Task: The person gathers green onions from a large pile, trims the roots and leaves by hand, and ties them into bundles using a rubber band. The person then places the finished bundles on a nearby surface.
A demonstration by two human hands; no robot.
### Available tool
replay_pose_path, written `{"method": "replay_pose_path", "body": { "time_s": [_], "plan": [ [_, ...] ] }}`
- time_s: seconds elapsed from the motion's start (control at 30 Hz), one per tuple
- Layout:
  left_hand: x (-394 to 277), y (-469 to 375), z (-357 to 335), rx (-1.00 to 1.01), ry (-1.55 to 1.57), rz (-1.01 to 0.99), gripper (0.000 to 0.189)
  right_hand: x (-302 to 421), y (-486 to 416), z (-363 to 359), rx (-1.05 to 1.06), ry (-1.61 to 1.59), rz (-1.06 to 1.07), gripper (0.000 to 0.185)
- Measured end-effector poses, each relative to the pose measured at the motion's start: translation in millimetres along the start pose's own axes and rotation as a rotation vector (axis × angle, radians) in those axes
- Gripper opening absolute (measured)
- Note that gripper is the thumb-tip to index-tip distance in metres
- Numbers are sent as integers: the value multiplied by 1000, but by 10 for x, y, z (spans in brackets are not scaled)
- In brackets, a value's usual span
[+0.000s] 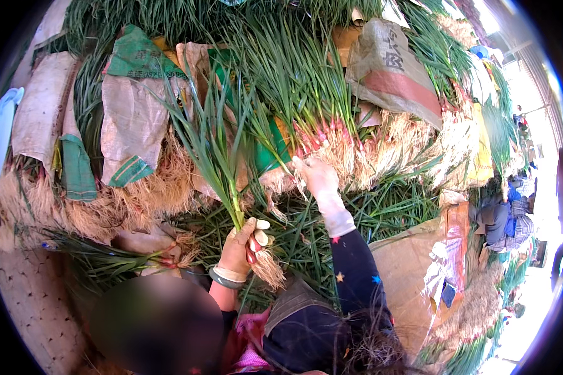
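Observation:
Gloved, my left hand [237, 248] is closed round a small bunch of green plants with red bulbs [252, 251]; their pale roots hang towards my lap and the long leaves point up and left. My right hand [318, 176], also gloved, is at the near edge of the pile, its fingers by the base of a single stem [277, 157]; whether they grip it is not clear. Just beyond it lies a row of the same plants [321, 133], red bulbs and pale roots facing me.
Woven sacks [133, 112] cover parts of the pile, one greyish with a red band [394, 70]. Loose leaves [305, 239] lie below the pile. A small bunch [164, 258] rests at the left. Brown sheeting [403, 262] is at the right; people [511, 215] sit farther off.

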State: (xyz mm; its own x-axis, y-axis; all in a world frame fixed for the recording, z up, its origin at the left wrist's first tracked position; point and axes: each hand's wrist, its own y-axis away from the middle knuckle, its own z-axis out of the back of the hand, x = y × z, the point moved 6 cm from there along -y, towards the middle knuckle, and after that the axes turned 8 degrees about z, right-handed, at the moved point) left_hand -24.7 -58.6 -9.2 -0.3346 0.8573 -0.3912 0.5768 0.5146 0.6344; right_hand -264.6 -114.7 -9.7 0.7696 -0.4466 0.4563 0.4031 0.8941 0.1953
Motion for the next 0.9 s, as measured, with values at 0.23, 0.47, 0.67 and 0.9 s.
{"method": "replay_pose_path", "body": {
  "time_s": [0.23, 0.47, 0.67, 0.9],
  "plan": [
    [-112, 44, -192, 42, 13, -36, 27, -333, -371, 0, -7, -137, 221, 34],
    [-64, -3, -84, -150, -361, -25, 32, 404, 754, 53, 125, -326, 284, 35],
    [72, -46, 156, -185, -350, 23, 24, 654, 1104, -322, 439, -711, 382, 36],
    [121, 62, -98, -42, -364, 174, 28, 783, 765, -439, 426, -602, 556, 42]
  ]
}}
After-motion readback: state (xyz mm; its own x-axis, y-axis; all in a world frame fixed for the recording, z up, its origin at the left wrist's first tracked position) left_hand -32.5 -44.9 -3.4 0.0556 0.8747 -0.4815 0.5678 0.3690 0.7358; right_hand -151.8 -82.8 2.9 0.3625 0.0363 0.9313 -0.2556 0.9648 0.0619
